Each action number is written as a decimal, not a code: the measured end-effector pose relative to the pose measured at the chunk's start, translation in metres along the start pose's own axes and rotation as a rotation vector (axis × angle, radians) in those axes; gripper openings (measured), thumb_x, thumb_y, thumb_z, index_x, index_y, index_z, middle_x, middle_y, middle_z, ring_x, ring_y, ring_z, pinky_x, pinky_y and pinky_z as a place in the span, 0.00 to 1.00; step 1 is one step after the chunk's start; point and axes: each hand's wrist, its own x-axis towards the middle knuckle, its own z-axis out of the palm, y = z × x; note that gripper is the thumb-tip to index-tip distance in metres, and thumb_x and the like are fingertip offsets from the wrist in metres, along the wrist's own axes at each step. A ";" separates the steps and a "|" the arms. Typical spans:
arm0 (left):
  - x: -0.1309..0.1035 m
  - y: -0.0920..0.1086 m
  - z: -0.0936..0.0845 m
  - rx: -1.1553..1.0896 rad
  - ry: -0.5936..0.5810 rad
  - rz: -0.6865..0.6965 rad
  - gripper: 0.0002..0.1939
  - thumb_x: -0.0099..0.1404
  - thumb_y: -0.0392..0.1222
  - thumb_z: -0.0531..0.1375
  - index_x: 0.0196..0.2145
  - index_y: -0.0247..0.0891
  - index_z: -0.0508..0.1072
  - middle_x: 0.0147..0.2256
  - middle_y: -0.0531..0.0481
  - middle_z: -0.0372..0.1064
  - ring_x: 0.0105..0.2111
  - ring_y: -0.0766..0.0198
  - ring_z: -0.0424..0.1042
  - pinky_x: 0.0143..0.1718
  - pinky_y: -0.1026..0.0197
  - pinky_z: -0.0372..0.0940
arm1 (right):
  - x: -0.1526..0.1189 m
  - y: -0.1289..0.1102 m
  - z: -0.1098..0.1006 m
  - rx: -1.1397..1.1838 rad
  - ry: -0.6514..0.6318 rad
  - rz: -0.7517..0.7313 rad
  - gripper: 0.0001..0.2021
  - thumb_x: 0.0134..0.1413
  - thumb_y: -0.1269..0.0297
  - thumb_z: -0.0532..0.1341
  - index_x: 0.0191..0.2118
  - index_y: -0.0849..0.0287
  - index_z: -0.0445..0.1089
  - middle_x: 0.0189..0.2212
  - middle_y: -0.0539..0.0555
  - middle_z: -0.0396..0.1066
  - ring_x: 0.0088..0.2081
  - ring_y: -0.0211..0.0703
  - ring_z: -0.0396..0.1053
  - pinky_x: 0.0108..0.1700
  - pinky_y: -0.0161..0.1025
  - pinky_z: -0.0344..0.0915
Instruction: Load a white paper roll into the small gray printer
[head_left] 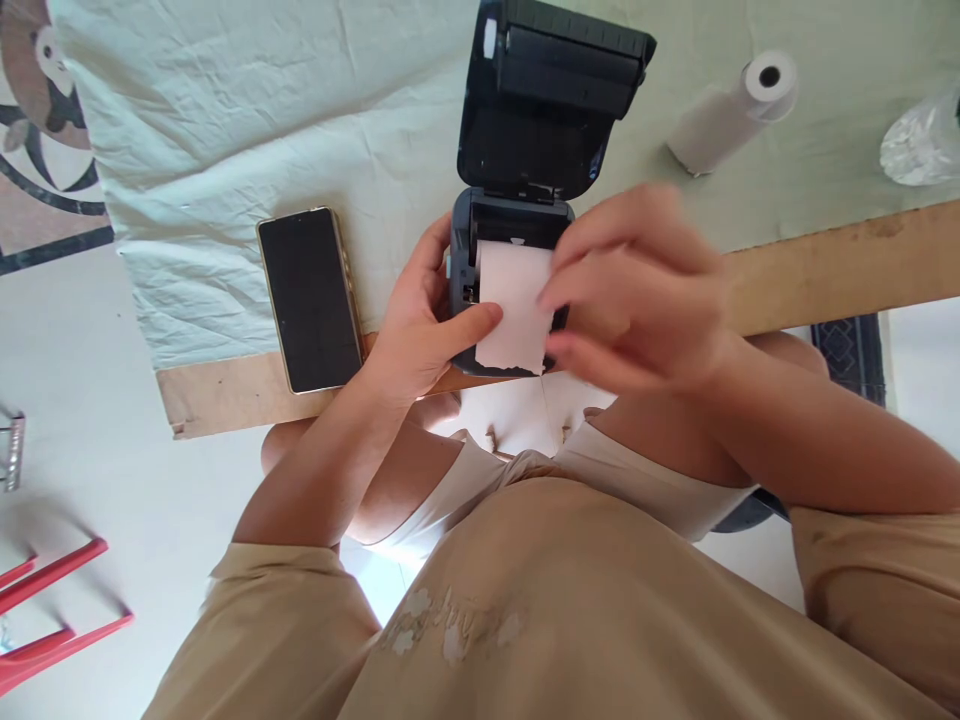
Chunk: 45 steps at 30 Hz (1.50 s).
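Note:
A small dark receipt printer [463, 260] is at the table's front edge, its black lid [536, 140] swung open away from me. Inside it sits a roll of white paper [514, 295] whose torn end hangs toward me. My left hand [427, 320] grips the printer's left side, with the thumb lying on the paper. At the paper's right edge is my right hand [637, 290], blurred by motion; its fingers are curled near the paper, and whether they pinch it I cannot tell.
A smartphone [311, 300] lies left of the printer. Another white paper roll [720, 120] stands at the back right, with a clear plastic item [919, 145] beyond it. A pale green cloth [225, 130] covers the table behind a bare wooden edge [840, 265].

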 end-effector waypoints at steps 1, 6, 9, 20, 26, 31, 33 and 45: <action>0.001 -0.002 -0.002 0.004 -0.023 0.021 0.43 0.54 0.51 0.79 0.64 0.47 0.69 0.53 0.47 0.79 0.48 0.53 0.81 0.47 0.53 0.77 | 0.002 0.002 -0.005 -0.001 0.049 0.089 0.07 0.71 0.56 0.60 0.49 0.49 0.72 0.49 0.51 0.76 0.52 0.45 0.76 0.42 0.47 0.73; 0.005 -0.011 -0.012 0.026 -0.120 0.107 0.43 0.52 0.46 0.79 0.64 0.49 0.71 0.59 0.48 0.76 0.53 0.52 0.80 0.53 0.52 0.78 | 0.007 0.009 -0.019 0.072 0.078 0.511 0.22 0.73 0.55 0.60 0.69 0.37 0.62 0.71 0.47 0.60 0.76 0.54 0.60 0.36 0.37 0.75; 0.005 -0.016 -0.014 0.000 -0.201 0.169 0.44 0.54 0.43 0.79 0.65 0.51 0.70 0.54 0.49 0.78 0.46 0.58 0.81 0.45 0.56 0.79 | 0.007 0.010 -0.014 0.093 0.081 0.436 0.14 0.73 0.55 0.62 0.60 0.42 0.70 0.60 0.49 0.72 0.57 0.44 0.76 0.33 0.37 0.74; 0.001 -0.006 -0.009 -0.095 -0.173 0.106 0.35 0.54 0.37 0.78 0.57 0.53 0.75 0.54 0.52 0.76 0.48 0.59 0.81 0.49 0.58 0.79 | -0.001 0.010 -0.005 0.128 -0.178 0.337 0.04 0.66 0.62 0.65 0.40 0.53 0.77 0.54 0.57 0.70 0.34 0.36 0.67 0.34 0.39 0.75; -0.013 0.011 0.013 -0.113 -0.051 0.082 0.24 0.69 0.52 0.68 0.61 0.51 0.74 0.49 0.49 0.76 0.45 0.59 0.80 0.37 0.62 0.75 | -0.002 0.013 -0.006 0.407 -0.293 0.620 0.35 0.63 0.46 0.69 0.69 0.48 0.59 0.60 0.58 0.70 0.46 0.44 0.75 0.37 0.38 0.77; -0.014 0.019 0.017 -0.092 0.047 -0.025 0.21 0.65 0.49 0.74 0.53 0.46 0.78 0.39 0.53 0.75 0.30 0.69 0.73 0.28 0.67 0.70 | -0.010 0.023 -0.001 0.536 -0.427 0.631 0.41 0.63 0.32 0.64 0.71 0.49 0.53 0.54 0.56 0.73 0.44 0.42 0.75 0.37 0.36 0.74; -0.014 0.021 0.018 -0.123 0.045 -0.041 0.18 0.66 0.46 0.73 0.52 0.45 0.78 0.38 0.53 0.75 0.30 0.70 0.72 0.27 0.69 0.69 | -0.012 0.027 0.001 0.511 -0.436 0.616 0.41 0.63 0.31 0.64 0.70 0.49 0.54 0.52 0.55 0.73 0.44 0.42 0.75 0.37 0.36 0.73; -0.011 0.020 0.020 -0.200 0.035 -0.023 0.14 0.66 0.43 0.73 0.48 0.42 0.79 0.34 0.55 0.73 0.26 0.72 0.72 0.27 0.68 0.70 | -0.015 0.034 0.005 0.454 -0.418 0.595 0.38 0.62 0.39 0.68 0.69 0.49 0.55 0.53 0.54 0.73 0.45 0.44 0.75 0.40 0.40 0.73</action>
